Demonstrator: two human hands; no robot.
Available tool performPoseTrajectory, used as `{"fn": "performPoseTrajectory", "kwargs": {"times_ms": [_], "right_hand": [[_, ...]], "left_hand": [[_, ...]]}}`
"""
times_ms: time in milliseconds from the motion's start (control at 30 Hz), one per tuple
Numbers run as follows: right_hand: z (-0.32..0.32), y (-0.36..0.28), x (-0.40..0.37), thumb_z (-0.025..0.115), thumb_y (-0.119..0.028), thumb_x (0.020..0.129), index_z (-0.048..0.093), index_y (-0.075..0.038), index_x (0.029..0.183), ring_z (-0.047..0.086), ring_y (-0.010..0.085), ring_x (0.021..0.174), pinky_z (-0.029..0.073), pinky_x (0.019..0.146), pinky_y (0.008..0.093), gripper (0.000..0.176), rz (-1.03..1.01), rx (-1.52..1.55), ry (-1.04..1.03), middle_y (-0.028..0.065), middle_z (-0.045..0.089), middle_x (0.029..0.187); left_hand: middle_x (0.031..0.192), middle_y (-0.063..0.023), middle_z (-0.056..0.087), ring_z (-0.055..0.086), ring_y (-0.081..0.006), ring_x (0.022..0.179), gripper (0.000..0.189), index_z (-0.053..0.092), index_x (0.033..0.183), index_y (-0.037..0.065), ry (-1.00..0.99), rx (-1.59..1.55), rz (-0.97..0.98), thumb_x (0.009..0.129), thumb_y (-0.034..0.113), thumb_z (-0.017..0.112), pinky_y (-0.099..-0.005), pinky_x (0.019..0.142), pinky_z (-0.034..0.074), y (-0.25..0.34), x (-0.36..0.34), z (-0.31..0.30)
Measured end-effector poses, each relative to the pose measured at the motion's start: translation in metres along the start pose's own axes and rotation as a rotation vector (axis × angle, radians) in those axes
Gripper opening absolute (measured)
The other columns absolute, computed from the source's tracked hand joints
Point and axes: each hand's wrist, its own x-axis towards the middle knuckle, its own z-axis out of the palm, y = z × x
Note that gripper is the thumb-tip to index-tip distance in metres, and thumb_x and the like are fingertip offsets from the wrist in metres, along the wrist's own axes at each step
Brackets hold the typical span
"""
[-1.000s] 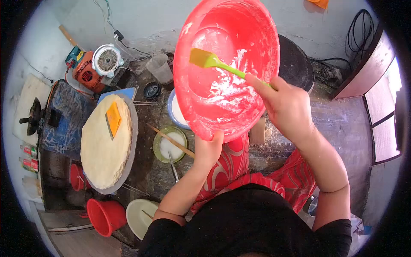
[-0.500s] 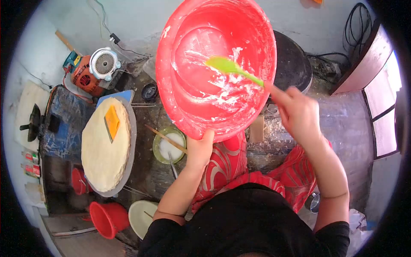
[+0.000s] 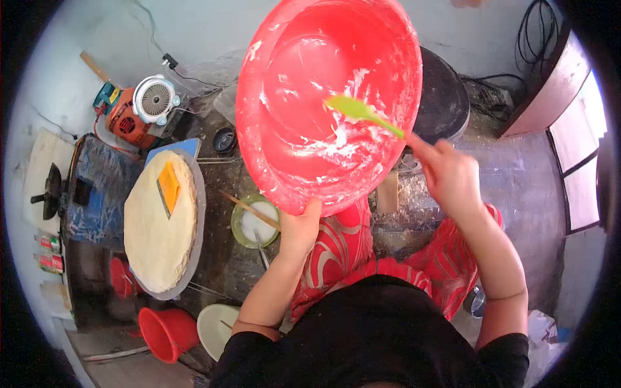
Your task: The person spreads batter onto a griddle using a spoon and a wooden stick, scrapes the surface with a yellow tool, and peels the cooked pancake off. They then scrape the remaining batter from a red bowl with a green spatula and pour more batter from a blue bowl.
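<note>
A big red plastic basin (image 3: 297,139) is tilted up in front of me, its inside smeared with white paste. My left hand (image 3: 301,226) grips its lower rim, thumb over the edge. In my right hand (image 3: 453,174) is the handle of a lime-green spatula (image 3: 352,107), its blade over the white smears on the basin's right inner side. To the left, a thick round cream-coloured slab (image 3: 158,236) lies on a grey round board, with a yellow scraper (image 3: 169,187) on top.
A green bowl of white stuff (image 3: 249,226) with a stick across it sits below the basin. Further left are a small fan (image 3: 155,99), a red bucket (image 3: 167,333) and a pale bowl (image 3: 213,330). Behind the basin's right side is a dark round lid (image 3: 446,94).
The spatula's blade has shifted right and slightly down across the inside of the basin, with my right hand moving a little. My left hand keeps its hold on the rim.
</note>
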Motion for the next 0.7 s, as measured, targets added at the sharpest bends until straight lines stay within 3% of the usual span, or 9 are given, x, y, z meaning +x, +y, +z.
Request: {"fn": "performPoseTrajectory", "kwargs": {"times_ms": [33, 100, 200, 300, 367, 433, 567, 667, 700], "right_hand": [[-0.003, -0.001, 0.009, 0.057, -0.011, 0.075, 0.057, -0.023, 0.108, 0.051, 0.0269, 0.051, 0.041, 0.046, 0.0374, 0.035, 0.02, 0.024, 0.109, 0.0082, 0.048, 0.061], [0.0, -0.003, 0.012, 0.056, -0.011, 0.075, 0.057, -0.025, 0.108, 0.052, 0.0276, 0.051, 0.041, 0.045, 0.0377, 0.036, 0.042, 0.04, 0.125, 0.0081, 0.047, 0.061], [0.017, 0.002, -0.008, 0.056, -0.012, 0.074, 0.056, -0.026, 0.109, 0.052, 0.0279, 0.052, 0.042, 0.044, 0.0384, 0.037, -0.002, -0.054, -0.103, 0.0083, 0.046, 0.061], [0.013, 0.005, -0.019, 0.057, -0.013, 0.073, 0.056, -0.027, 0.109, 0.053, 0.0278, 0.052, 0.042, 0.045, 0.0386, 0.038, 0.01, -0.039, -0.178, 0.0087, 0.047, 0.06], [0.005, 0.013, -0.005, 0.056, -0.012, 0.074, 0.056, -0.026, 0.109, 0.053, 0.0292, 0.053, 0.043, 0.047, 0.0393, 0.037, 0.032, 0.0, -0.104, 0.0097, 0.049, 0.061], [0.004, 0.025, 0.015, 0.054, -0.011, 0.076, 0.056, -0.025, 0.109, 0.053, 0.0309, 0.055, 0.043, 0.05, 0.0401, 0.036, 0.15, -0.024, 0.171, 0.0109, 0.051, 0.063], [0.028, 0.038, 0.024, 0.052, -0.01, 0.077, 0.056, -0.023, 0.11, 0.054, 0.0321, 0.056, 0.043, 0.052, 0.0411, 0.036, 0.185, 0.144, 0.19, 0.0116, 0.052, 0.064], [0.036, 0.018, -0.01, 0.052, -0.011, 0.077, 0.055, -0.025, 0.112, 0.055, 0.0319, 0.057, 0.044, 0.052, 0.0415, 0.038, 0.186, 0.231, 0.058, 0.0117, 0.052, 0.063], [0.036, 0.01, -0.025, 0.053, -0.011, 0.077, 0.055, -0.026, 0.112, 0.055, 0.0315, 0.057, 0.044, 0.052, 0.0413, 0.038, 0.163, 0.162, -0.068, 0.0116, 0.052, 0.063]], "left_hand": [[0.105, -0.0096, 0.054, 0.051, -0.018, 0.095, 0.035, 0.046, 0.11, -0.003, 0.01, -0.027, -0.005, 0.076, -0.001, 0.053, -0.029, 0.084, 0.04, 0.001, 0.0, 0.002], [0.106, -0.0096, 0.053, 0.051, -0.018, 0.096, 0.036, 0.045, 0.111, -0.003, -0.015, -0.025, 0.01, 0.076, -0.002, 0.053, -0.0289, 0.084, 0.04, 0.001, 0.0, 0.0], [0.107, -0.0098, 0.052, 0.05, -0.0182, 0.097, 0.038, 0.044, 0.112, -0.003, -0.036, -0.006, 0.03, 0.076, -0.002, 0.054, -0.0289, 0.085, 0.039, -0.003, 0.001, -0.003], [0.108, -0.0101, 0.052, 0.05, -0.0187, 0.098, 0.038, 0.043, 0.113, -0.003, -0.007, 0.007, 0.001, 0.076, -0.001, 0.053, -0.0292, 0.086, 0.039, -0.003, -0.002, -0.002], [0.108, -0.0104, 0.052, 0.05, -0.019, 0.098, 0.038, 0.044, 0.113, -0.003, 0.018, 0.007, -0.037, 0.076, 0.0, 0.053, -0.0293, 0.086, 0.039, -0.004, -0.004, -0.002], [0.108, -0.0102, 0.052, 0.05, -0.0192, 0.098, 0.036, 0.044, 0.112, -0.002, -0.003, 0.11, 0.013, 0.077, 0.0, 0.053, -0.0296, 0.086, 0.039, -0.008, -0.004, -0.005], [0.108, -0.0098, 0.052, 0.05, -0.0189, 0.097, 0.035, 0.045, 0.111, -0.002, -0.05, 0.081, 0.06, 0.077, 0.0, 0.052, -0.0297, 0.086, 0.039, -0.015, -0.003, -0.015], [0.108, -0.0095, 0.051, 0.05, -0.0188, 0.097, 0.035, 0.045, 0.111, -0.002, -0.078, 0.01, 0.007, 0.077, -0.001, 0.052, -0.0297, 0.086, 0.039, -0.019, -0.005, -0.018], [0.108, -0.0095, 0.051, 0.05, -0.0189, 0.097, 0.035, 0.045, 0.111, -0.002, -0.079, 0.032, 0.069, 0.077, 0.0, 0.052, -0.0297, 0.086, 0.039, -0.017, -0.008, -0.016]]}}
